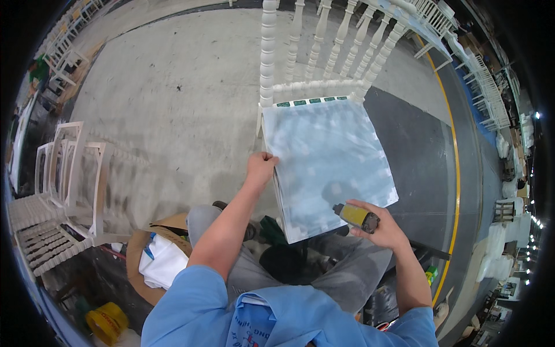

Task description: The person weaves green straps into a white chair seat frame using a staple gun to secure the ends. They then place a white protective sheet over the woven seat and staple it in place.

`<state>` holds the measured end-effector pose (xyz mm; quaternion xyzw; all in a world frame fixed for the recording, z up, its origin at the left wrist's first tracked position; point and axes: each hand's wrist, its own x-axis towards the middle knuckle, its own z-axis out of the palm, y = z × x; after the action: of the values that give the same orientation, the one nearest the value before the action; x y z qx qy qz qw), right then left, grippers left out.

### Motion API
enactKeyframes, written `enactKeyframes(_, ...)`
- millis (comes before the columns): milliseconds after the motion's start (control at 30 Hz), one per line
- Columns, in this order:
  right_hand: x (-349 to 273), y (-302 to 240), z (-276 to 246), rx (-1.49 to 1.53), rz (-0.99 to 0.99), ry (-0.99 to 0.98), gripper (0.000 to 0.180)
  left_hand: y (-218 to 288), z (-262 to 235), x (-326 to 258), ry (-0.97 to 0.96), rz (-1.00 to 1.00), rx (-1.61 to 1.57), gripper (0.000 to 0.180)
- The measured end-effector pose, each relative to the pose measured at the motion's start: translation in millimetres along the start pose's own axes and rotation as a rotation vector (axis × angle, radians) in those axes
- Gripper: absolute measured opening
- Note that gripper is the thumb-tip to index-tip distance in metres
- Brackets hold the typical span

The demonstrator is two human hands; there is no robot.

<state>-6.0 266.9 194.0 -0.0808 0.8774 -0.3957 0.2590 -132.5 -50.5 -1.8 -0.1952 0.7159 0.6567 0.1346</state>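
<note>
A white chair (267, 52) with turned spindles stands in front of me. Over its seat lies a pale blue sheet (324, 156) with lighter blotches. Several green patches (315, 100) show along the seat's back edge. My left hand (262, 169) is closed at the sheet's left edge, thumb and fingers pinching that edge. Above the near right part of the seat, my right hand (381, 226) grips a small bottle (357, 216) with a yellow label. The bottle is tilted, its narrow tip pointing left over the sheet and its shadow falling on it.
Stacked unfinished chair frames (75, 173) stand at the left. Near my left knee is a round brown cardboard container (136, 263) with white cloth (165, 260) inside. A yellow bucket (107, 322) sits lower left. Rows of white chairs (483, 87) line the far right beyond a yellow floor line (457, 191).
</note>
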Motion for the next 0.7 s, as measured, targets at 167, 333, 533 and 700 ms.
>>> enactKeyframes(167, 19.3, -10.3, -2.1, -0.018, -0.026, -0.033, 0.071, -2.1, 5.9, 0.4, 0.038, -0.012, -0.045, 0.021)
enactKeyframes(333, 54.2, -25.4, -0.7, -0.07, -0.066, -0.118, 0.07, 5.1, -1.9, -0.6, -0.04, 0.003, 0.065, 0.023)
enactKeyframes(533, 117.7, -45.1, 9.6, -0.177, -0.095, -0.263, 0.071, -7.0, -6.9, 8.6, -0.031, 0.008, 0.052, 0.022)
enactKeyframes(700, 164.2, -52.6, 27.2, -0.248, -0.088, -0.37, 0.071, -24.1, -7.2, 16.7, 0.008, 0.061, 0.047, 0.018)
